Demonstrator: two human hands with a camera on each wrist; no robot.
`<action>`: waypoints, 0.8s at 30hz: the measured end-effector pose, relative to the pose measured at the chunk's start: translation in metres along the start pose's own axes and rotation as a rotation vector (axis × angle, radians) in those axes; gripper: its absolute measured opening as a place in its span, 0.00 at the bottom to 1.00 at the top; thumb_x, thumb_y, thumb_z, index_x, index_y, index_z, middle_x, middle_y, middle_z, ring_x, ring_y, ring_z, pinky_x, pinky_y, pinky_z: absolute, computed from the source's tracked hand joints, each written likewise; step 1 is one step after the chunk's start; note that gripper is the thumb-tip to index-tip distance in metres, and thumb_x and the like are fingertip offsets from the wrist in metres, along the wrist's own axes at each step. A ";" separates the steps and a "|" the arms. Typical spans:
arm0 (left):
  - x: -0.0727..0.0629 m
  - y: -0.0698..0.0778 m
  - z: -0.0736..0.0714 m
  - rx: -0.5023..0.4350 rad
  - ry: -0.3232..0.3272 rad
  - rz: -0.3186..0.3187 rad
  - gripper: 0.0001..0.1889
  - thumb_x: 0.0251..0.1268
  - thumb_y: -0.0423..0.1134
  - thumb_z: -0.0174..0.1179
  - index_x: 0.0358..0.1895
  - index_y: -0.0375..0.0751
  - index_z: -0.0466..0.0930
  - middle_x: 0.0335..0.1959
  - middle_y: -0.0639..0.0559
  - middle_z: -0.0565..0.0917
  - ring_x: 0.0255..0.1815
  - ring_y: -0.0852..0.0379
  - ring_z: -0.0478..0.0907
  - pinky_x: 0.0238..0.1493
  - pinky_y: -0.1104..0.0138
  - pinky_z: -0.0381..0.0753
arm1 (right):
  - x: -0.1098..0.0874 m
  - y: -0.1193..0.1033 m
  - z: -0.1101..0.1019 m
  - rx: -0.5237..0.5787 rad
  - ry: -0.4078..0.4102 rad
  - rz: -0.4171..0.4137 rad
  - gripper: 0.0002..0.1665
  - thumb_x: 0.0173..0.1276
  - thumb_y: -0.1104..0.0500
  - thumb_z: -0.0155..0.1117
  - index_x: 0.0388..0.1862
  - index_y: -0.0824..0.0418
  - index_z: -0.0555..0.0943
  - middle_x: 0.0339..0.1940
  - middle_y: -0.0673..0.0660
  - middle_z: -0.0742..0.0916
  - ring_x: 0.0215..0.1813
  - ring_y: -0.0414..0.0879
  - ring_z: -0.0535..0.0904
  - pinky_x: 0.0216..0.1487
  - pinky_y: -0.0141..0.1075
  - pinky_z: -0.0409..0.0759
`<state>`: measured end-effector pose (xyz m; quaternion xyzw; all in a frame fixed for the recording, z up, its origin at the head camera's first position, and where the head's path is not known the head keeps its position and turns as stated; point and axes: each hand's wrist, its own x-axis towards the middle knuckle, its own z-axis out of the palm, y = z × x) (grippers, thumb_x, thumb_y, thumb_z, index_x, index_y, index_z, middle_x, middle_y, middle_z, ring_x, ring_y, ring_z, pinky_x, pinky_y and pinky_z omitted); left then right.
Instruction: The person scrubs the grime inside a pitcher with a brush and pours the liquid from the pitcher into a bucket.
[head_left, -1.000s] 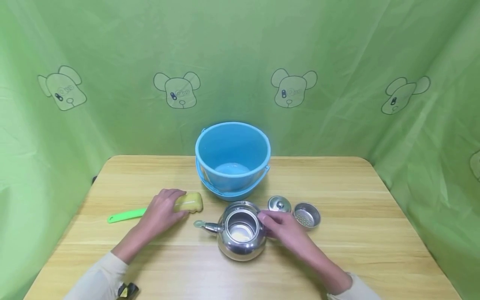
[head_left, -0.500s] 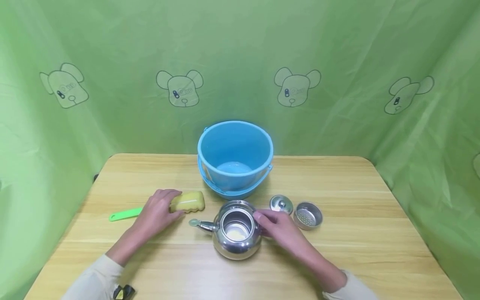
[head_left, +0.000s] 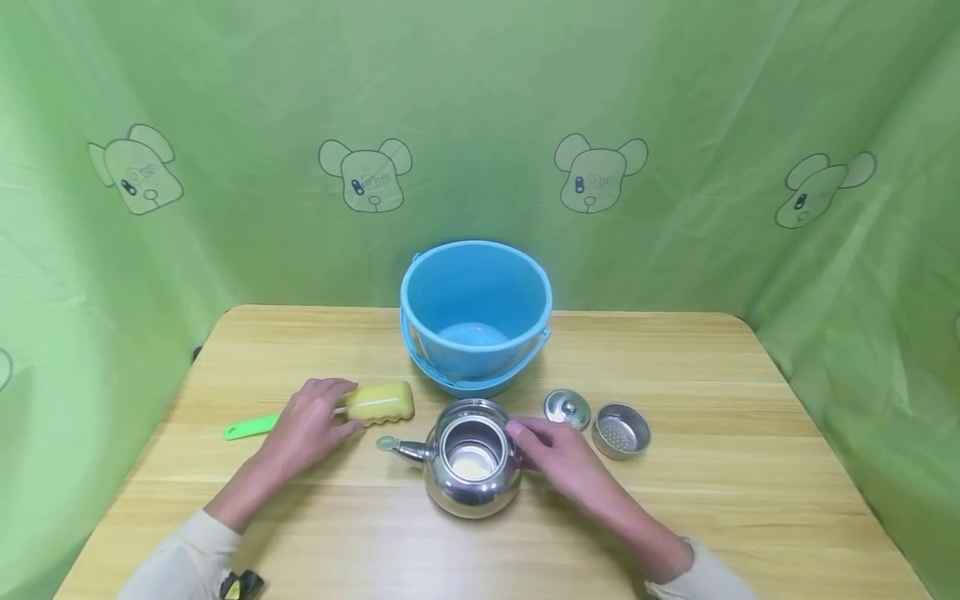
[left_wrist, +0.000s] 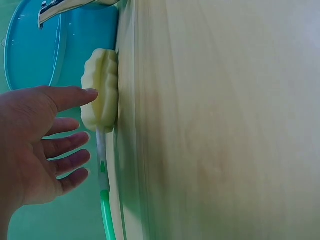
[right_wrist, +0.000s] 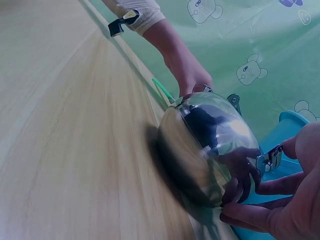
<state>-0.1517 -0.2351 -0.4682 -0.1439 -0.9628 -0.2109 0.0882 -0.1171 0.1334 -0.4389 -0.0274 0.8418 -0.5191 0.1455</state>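
Left hand (head_left: pixel 307 421) lies with fingers straight over the stem of the soft, light sponge brush (head_left: pixel 386 402), best taken by its stiff green handle (head_left: pixel 251 428), while the right hand (head_left: pixel 558 450) pinches the rim of the slick steel kettle (head_left: pixel 471 458) mid-table.

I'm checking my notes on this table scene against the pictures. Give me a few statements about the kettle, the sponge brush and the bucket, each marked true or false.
1. The kettle stands open, without its lid. True.
2. The lid sits inside the blue bucket. False: it lies on the table, beside the strainer cup.
3. The left hand rests on the sponge brush. True.
4. The right hand lifts the strainer cup. False: it touches the kettle.
5. The kettle's spout points toward the strainer cup. False: it points toward the sponge brush.
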 end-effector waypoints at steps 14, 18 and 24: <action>-0.003 -0.009 -0.011 0.015 -0.027 -0.035 0.33 0.56 0.45 0.78 0.63 0.33 0.80 0.62 0.34 0.84 0.61 0.35 0.79 0.63 0.38 0.78 | -0.003 0.002 -0.028 -0.281 0.038 -0.049 0.36 0.78 0.34 0.54 0.72 0.56 0.77 0.69 0.61 0.83 0.65 0.60 0.83 0.66 0.56 0.81; -0.004 -0.012 -0.015 0.037 -0.030 -0.046 0.33 0.58 0.46 0.77 0.64 0.33 0.80 0.62 0.33 0.83 0.61 0.34 0.79 0.62 0.38 0.78 | -0.004 0.008 -0.042 -0.374 0.076 -0.152 0.34 0.80 0.38 0.55 0.72 0.59 0.76 0.68 0.64 0.84 0.61 0.60 0.86 0.62 0.54 0.84; -0.006 -0.019 -0.024 0.061 -0.018 -0.059 0.32 0.61 0.46 0.75 0.64 0.33 0.79 0.63 0.33 0.82 0.62 0.34 0.79 0.62 0.38 0.77 | -0.005 0.016 -0.068 -0.583 0.186 -0.300 0.32 0.79 0.42 0.59 0.71 0.61 0.77 0.61 0.65 0.88 0.51 0.58 0.89 0.58 0.57 0.85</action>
